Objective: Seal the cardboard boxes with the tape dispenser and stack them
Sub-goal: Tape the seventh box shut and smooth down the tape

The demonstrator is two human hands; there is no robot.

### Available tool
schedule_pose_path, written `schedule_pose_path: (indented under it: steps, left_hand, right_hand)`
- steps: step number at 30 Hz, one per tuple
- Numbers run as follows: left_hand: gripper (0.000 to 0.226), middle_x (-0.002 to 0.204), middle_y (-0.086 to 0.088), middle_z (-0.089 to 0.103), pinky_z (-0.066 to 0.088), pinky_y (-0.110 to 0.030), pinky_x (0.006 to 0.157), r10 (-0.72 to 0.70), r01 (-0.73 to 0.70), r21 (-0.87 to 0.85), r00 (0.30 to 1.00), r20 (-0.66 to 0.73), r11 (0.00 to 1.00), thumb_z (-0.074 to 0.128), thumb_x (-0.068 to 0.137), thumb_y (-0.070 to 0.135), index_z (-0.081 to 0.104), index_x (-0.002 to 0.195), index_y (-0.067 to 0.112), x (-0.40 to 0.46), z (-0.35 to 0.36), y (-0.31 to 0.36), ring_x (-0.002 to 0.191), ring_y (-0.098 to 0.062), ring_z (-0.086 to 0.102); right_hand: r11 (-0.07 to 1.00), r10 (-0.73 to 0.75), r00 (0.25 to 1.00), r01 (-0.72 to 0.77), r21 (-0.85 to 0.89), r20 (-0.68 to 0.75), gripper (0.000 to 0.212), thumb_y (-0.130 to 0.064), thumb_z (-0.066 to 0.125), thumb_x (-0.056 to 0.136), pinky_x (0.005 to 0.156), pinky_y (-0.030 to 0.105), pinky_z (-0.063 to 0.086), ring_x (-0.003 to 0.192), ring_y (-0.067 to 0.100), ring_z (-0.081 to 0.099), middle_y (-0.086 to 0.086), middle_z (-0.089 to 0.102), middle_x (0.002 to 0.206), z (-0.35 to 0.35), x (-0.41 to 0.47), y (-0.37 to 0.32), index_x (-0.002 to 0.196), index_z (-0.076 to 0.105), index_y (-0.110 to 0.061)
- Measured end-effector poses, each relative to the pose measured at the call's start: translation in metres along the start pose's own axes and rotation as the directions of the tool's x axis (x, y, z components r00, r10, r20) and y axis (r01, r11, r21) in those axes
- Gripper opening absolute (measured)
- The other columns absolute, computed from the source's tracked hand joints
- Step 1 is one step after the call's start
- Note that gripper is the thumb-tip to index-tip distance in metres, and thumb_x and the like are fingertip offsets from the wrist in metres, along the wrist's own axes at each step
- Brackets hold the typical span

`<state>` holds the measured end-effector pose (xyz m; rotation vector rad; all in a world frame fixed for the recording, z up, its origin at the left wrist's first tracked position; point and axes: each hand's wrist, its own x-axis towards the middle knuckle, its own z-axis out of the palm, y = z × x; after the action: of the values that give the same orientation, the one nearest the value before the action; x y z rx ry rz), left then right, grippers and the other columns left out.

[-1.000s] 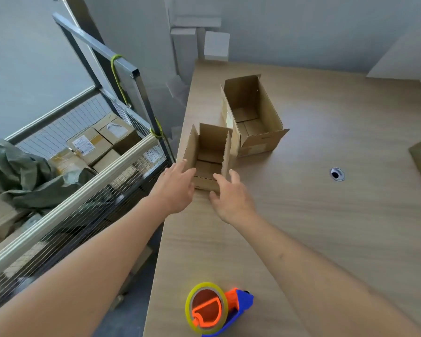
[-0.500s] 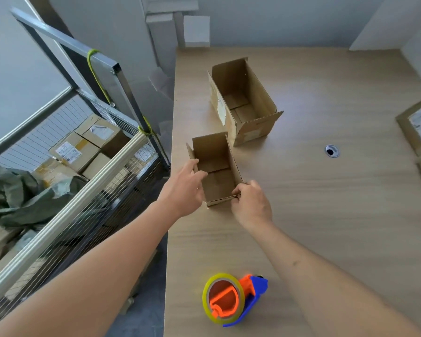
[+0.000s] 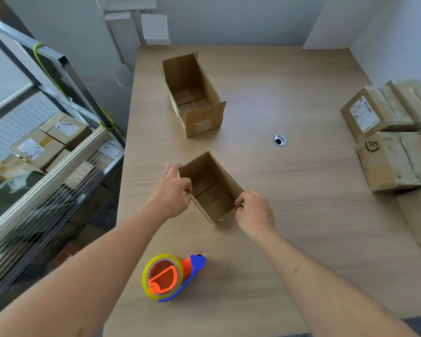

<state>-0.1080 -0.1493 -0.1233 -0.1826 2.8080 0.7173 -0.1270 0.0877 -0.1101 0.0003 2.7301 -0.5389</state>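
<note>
Left hand [image 3: 171,193] grips the left wall of the small open box [image 3: 210,188], fingers curled over its rim; right hand [image 3: 254,211] pinches the near right corner. Box sits at frame centre on the light wood surface [image 3: 289,190]. Larger open box [image 3: 192,96] stands beyond it, upper centre, well apart. Tape dispenser [image 3: 171,277] lies untouched at lower centre. Sealed boxes [image 3: 389,137] grouped at right edge. Cable grommet [image 3: 280,140] right of centre. Wire cart [image 3: 46,166] with parcels at left; pale walls behind
</note>
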Motion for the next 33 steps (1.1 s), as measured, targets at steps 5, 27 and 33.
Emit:
schedule_pose_path:
  steps: [5, 27, 33]
  left_hand:
    - [0.006, 0.129, -0.003, 0.037, 0.052, -0.041, 0.09, 0.002, -0.001, -0.061, 1.0, 0.015, 0.998, 0.071, 0.079, 0.023, 0.071, 0.081, 0.029, -0.023, 0.02, 0.04, 0.102, -0.03, 0.056]
    - [0.003, 0.111, 0.004, 0.063, 0.05, -0.035, 0.086, 0.041, -0.045, 0.041, 0.994, 0.1, 0.998, 0.064, 0.088, 0.019, 0.066, 0.09, 0.021, -0.105, 0.075, 0.087, 0.101, -0.021, 0.059]
    - [0.012, 0.105, -0.001, 0.062, 0.049, -0.036, 0.083, 0.02, -0.021, 0.011, 0.997, 0.078, 1.0, 0.056, 0.098, 0.017, 0.065, 0.105, 0.019, -0.101, 0.085, 0.087, 0.098, -0.025, 0.057]
  right_hand:
    - [1.0, 0.017, 1.0, -0.017, -0.007, 0.015, 0.031, -0.004, 0.054, 0.085, 0.075, 0.027, 0.044, 0.099, 0.024, 0.063, -0.004, 0.059, 0.11, -0.018, 0.0, 0.042, 0.092, 0.069, -0.03]
    - [0.981, -0.174, 0.974, 0.16, 0.106, 0.147, 0.068, 0.004, 0.053, 0.085, 0.083, 0.033, 0.05, 0.103, 0.024, 0.058, -0.003, 0.042, 0.133, -0.028, -0.034, 0.097, 0.137, 0.045, -0.039]
    - [0.985, -0.169, 0.98, 0.165, 0.05, 0.1, 0.065, -0.003, 0.055, 0.09, 0.066, 0.035, 0.055, 0.081, 0.023, 0.062, -0.007, 0.041, 0.125, -0.026, -0.036, 0.097, 0.129, 0.037, -0.053]
